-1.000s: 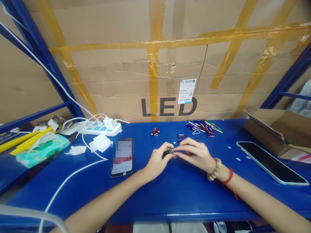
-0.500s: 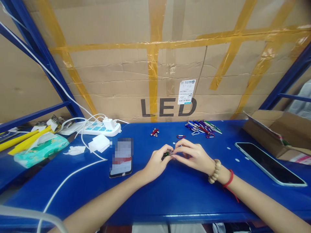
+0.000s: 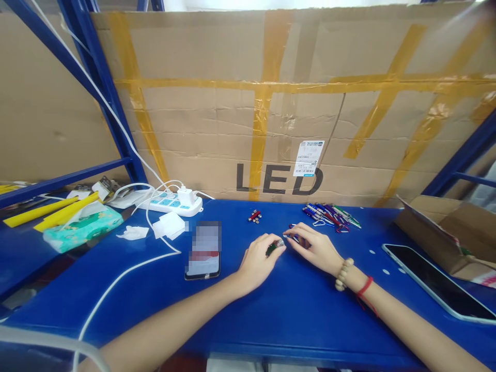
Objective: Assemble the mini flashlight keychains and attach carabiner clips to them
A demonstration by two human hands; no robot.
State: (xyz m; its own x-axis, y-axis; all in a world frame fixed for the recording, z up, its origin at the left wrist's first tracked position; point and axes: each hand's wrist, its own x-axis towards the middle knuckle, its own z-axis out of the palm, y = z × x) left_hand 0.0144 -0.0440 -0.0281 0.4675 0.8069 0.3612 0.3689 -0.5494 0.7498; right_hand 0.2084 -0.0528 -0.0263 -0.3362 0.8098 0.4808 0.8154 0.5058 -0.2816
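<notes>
My left hand [image 3: 259,262] is closed around a small green cylinder [image 3: 271,249], gripped between thumb and fingers. A silvery end [image 3: 280,242] shows past the fingertips. My right hand [image 3: 315,249] is just to the right, fingers curved and apart, not touching the cylinder. By its index fingertip is a tiny whitish disc [image 3: 285,236]; whether the fingers touch it, I cannot tell. Behind that hand, a red carabiner clip [image 3: 292,226] is mostly hidden. A pile of blue, red and green metallic sticks [image 3: 329,214] with clips lies farther back.
A small red cylinder [image 3: 254,215] lies among small round pieces. At left are a phone [image 3: 203,266], a white power strip [image 3: 170,203], cables and a green tissue pack [image 3: 83,227]. On the right sit another phone [image 3: 437,281] and an open cardboard box [image 3: 434,243].
My right hand has drawn away from the green cylinder, leaving a small gap. The silvery end now shows more. The camera view has tilted upward and shifted slightly left.
</notes>
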